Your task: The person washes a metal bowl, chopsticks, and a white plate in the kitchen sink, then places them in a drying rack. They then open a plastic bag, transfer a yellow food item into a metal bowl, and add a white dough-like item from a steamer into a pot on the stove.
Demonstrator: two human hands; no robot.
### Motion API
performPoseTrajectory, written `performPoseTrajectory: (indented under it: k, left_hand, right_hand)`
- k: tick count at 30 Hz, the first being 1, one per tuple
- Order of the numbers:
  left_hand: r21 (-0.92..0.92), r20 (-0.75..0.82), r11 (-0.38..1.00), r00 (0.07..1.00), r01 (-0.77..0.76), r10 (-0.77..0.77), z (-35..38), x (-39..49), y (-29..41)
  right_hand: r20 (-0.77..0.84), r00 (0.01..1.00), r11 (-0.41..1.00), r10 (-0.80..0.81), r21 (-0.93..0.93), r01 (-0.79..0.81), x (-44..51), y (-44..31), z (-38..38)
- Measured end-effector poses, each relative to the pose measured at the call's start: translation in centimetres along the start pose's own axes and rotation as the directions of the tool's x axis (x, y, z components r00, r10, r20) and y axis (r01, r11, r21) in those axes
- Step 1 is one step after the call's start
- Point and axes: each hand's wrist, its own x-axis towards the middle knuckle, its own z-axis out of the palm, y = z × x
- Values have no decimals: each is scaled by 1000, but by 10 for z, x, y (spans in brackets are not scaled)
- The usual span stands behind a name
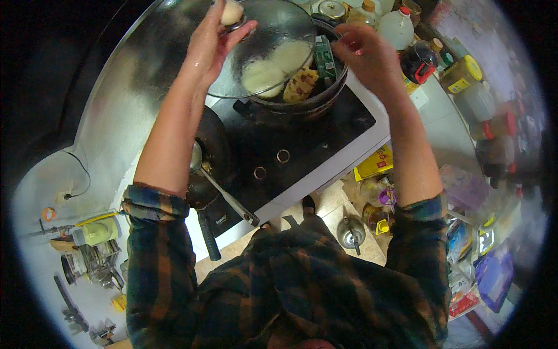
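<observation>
My left hand (211,46) holds up a round glass lid (231,80) by its knob (232,13), tilted over the left part of a dark pot (301,109). Pale round buns (263,78) show through the glass. Beside them in the pot are a yellow piece with brown bits (301,85) and a green printed carton (324,56). Over the pot's right rim is my right hand (364,50), its fingers curled near the carton; whether it holds something small is unclear.
A wok (213,126) with a metal ladle (224,192) sits left on the black cooktop (314,144). Bottles and jars (462,74) crowd the counter at right. A metal kettle (351,233) stands on the floor, near an oil bottle (375,218).
</observation>
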Motion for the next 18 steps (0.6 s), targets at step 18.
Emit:
performPoseTrajectory:
  k: [18]
  left_hand:
    - [320, 261, 947, 960, 17, -105, 90, -27, -15]
  right_hand:
    - [291, 869, 887, -399, 363, 286, 39, -5, 21]
